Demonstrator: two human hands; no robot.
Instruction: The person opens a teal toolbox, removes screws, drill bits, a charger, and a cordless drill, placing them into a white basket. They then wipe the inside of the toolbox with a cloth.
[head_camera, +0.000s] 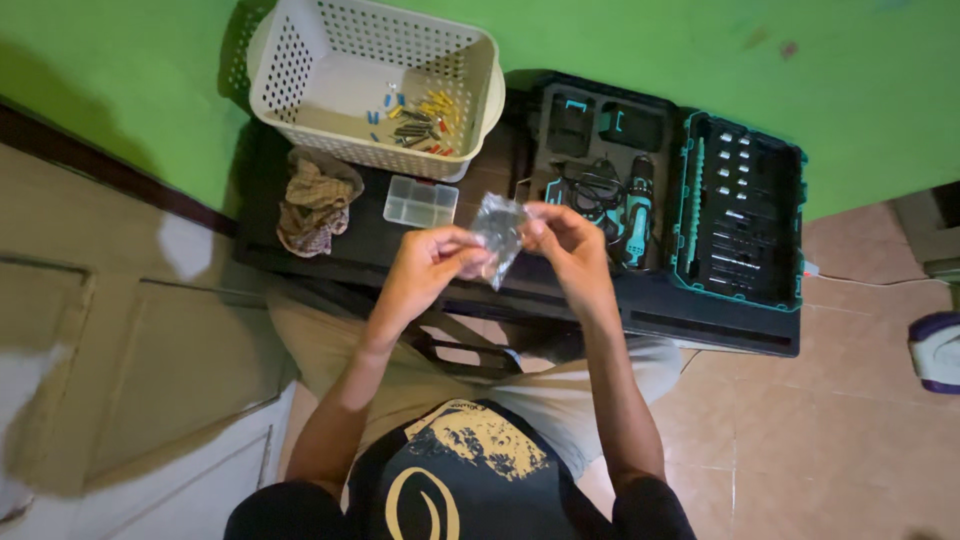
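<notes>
Far left on the table (370, 245), a rag (313, 203) lies beside a white basket (300, 60) of loose bits. The left hand (425, 265) and right hand (560, 235) pinch a small clear plastic bag (498, 232) between them, held up for handling. An open drill case (740, 215) sits right.

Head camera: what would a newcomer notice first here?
Both hands, left hand and right hand, pinch a small clear plastic bag at centre frame. Behind it on the dark table lies an open tool case holding a teal drill; to the left stands a white perforated basket with small coloured pieces inside.
</notes>
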